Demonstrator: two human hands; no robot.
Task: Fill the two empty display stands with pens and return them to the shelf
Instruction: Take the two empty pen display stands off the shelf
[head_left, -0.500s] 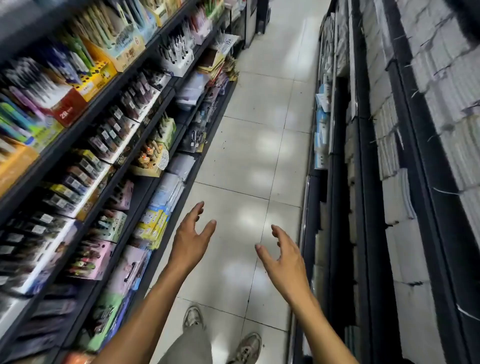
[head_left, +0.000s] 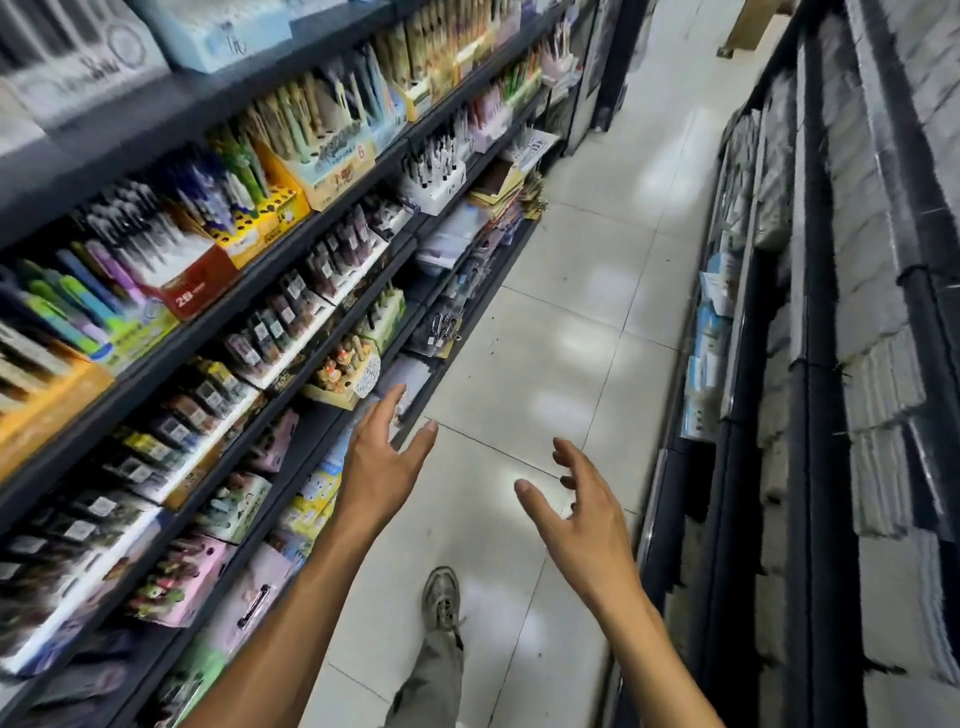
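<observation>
I stand in a shop aisle. The dark shelf unit (head_left: 291, 270) on my left carries many pen display stands, among them a red box of white pens (head_left: 171, 270), a yellow box of pens (head_left: 265, 208) and a white stand of dark-capped pens (head_left: 434, 171). My left hand (head_left: 382, 462) is stretched forward near the shelf's lower edge, fingers straight and spread, holding nothing. My right hand (head_left: 582, 512) hovers over the floor, fingers loosely curled, empty. I cannot pick out an empty stand; the near shelves are blurred.
A second dark shelf (head_left: 810, 364) with stacked white notebooks lines the right side. The tiled floor (head_left: 561, 291) runs between them as a narrow aisle. My shoe (head_left: 441, 597) and trouser leg show below. A wooden object (head_left: 753, 26) stands at the aisle's far end.
The view has lifted and turned toward the left shelf. Both hands have risen slightly and stay empty; one foot has stepped forward.
</observation>
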